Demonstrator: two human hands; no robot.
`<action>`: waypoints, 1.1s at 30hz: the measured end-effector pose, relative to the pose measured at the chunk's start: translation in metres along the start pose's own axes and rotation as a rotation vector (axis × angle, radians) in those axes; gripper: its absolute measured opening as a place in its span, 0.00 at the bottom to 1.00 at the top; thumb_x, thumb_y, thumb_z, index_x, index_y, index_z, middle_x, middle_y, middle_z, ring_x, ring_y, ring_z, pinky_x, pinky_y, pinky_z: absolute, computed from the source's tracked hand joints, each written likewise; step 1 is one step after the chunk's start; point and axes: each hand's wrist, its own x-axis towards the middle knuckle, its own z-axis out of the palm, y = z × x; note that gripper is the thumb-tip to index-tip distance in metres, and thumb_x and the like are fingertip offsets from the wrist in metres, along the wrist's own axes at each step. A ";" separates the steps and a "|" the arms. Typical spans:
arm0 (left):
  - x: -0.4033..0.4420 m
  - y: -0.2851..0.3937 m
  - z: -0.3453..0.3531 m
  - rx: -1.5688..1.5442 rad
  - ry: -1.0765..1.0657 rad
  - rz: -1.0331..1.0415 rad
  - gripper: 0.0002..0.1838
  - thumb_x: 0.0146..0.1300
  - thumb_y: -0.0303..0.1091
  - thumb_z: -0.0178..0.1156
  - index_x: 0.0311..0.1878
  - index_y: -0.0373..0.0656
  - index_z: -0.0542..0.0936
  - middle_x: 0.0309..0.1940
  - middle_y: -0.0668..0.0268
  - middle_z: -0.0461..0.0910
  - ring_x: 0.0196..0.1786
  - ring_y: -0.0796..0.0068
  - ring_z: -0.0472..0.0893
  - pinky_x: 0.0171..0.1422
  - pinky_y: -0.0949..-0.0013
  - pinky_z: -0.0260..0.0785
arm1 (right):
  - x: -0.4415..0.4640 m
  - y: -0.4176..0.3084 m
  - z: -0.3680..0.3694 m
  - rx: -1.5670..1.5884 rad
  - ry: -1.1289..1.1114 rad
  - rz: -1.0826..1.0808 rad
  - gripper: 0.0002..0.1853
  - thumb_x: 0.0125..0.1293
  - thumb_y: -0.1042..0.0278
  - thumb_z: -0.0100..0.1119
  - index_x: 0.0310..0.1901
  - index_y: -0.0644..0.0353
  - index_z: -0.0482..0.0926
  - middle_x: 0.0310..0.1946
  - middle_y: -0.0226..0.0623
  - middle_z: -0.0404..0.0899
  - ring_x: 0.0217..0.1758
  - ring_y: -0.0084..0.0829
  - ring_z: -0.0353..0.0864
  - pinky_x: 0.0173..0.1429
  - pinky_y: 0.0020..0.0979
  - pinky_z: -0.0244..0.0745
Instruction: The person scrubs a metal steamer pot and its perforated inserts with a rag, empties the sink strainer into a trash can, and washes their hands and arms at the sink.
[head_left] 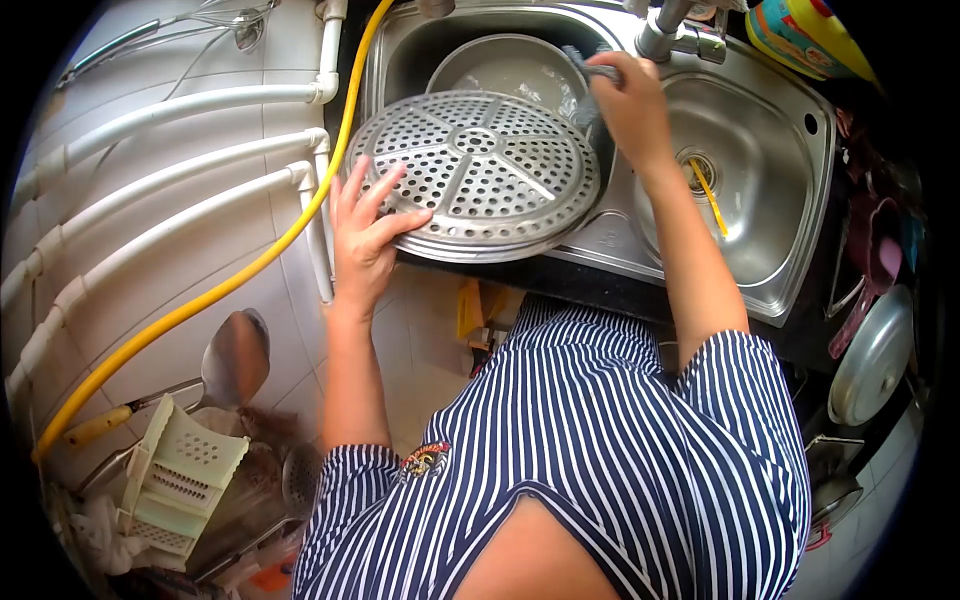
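Observation:
A round perforated metal steamer plate (474,170) lies tilted over the front of the left sink basin. My left hand (372,232) grips its left front rim, thumb on top and fingers spread along the edge. Behind the plate, a round metal pan (500,65) with some suds sits in the basin. My right hand (632,105) is closed on a grey-blue scrubbing cloth (590,75) above the basin's right side, beside the pan and the plate's back right edge.
On the right is a second basin (760,170) with a yellow strip (708,197) at its drain. A faucet (680,38) stands between the basins. A yellow hose (250,268) and white pipes (190,100) run on the left. A green grater (185,480) is lower left; a lid (872,355) is at right.

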 end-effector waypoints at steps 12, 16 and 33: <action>-0.052 0.004 0.045 -1.168 0.462 -1.096 0.29 0.51 0.11 0.42 0.54 0.39 0.81 0.70 0.53 0.59 0.71 0.62 0.62 0.72 0.68 0.53 | 0.028 0.101 0.138 -0.549 -0.656 -0.014 0.17 0.65 0.74 0.43 0.52 0.56 0.78 0.53 0.44 0.74 0.57 0.46 0.74 0.62 0.40 0.69; -0.038 0.011 0.032 -1.944 0.629 -0.904 0.33 0.57 0.20 0.47 0.70 0.31 0.59 0.69 0.51 0.60 0.69 0.64 0.64 0.72 0.62 0.56 | 0.015 0.068 0.130 -0.720 -0.508 -0.156 0.11 0.61 0.74 0.48 0.43 0.62 0.78 0.43 0.48 0.76 0.51 0.49 0.76 0.55 0.45 0.73; -0.011 0.024 0.026 -1.169 0.807 -1.117 0.17 0.58 0.23 0.62 0.50 0.24 0.75 0.39 0.53 0.81 0.41 0.63 0.82 0.49 0.63 0.76 | -0.023 0.032 0.100 -0.331 -0.402 -0.105 0.09 0.58 0.74 0.53 0.39 0.61 0.79 0.46 0.51 0.72 0.52 0.52 0.72 0.56 0.45 0.72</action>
